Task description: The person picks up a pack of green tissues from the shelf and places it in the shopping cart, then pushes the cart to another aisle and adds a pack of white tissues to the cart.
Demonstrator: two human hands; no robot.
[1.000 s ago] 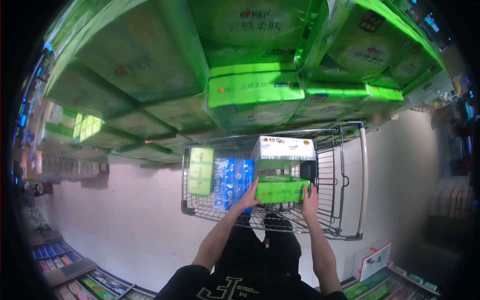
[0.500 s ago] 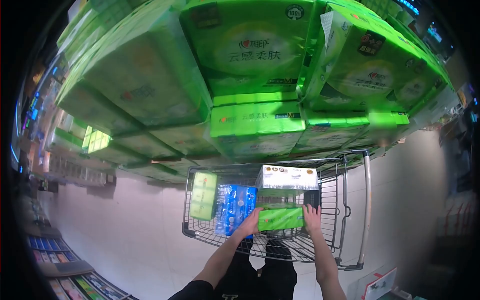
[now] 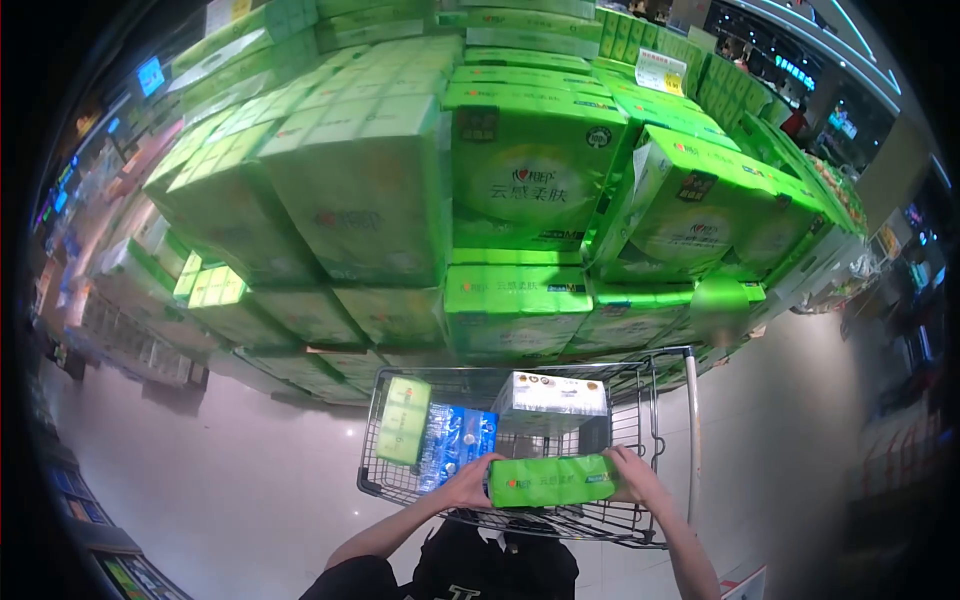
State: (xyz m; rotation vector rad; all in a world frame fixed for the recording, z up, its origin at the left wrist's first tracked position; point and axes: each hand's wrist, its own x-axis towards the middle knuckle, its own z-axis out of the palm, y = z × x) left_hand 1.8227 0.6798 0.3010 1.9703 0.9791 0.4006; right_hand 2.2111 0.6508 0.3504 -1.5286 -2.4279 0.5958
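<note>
A green tissue pack (image 3: 553,481) is held level between my two hands, above the near side of the wire shopping cart (image 3: 627,527). My left hand (image 3: 470,484) grips its left end, and my right hand (image 3: 633,476) is closed on its right end. Inside the cart, a pale green tissue pack (image 3: 404,420) stands at the left end. Beside it is a blue plastic-wrapped pack (image 3: 459,440), close to my left hand. Toward the far side sits a white pack (image 3: 556,397).
Just beyond the cart rises a large stack of green tissue packs (image 3: 528,185), with a price sign (image 3: 661,72) on top. The cart's handle (image 3: 692,430) is on the right. Pale floor (image 3: 270,470) lies to the left, and a low display (image 3: 75,500) stands at lower left.
The green tissue pack has come up and toward me out of the cart, held in both hands. My view has tilted upward, showing more of the stack's top.
</note>
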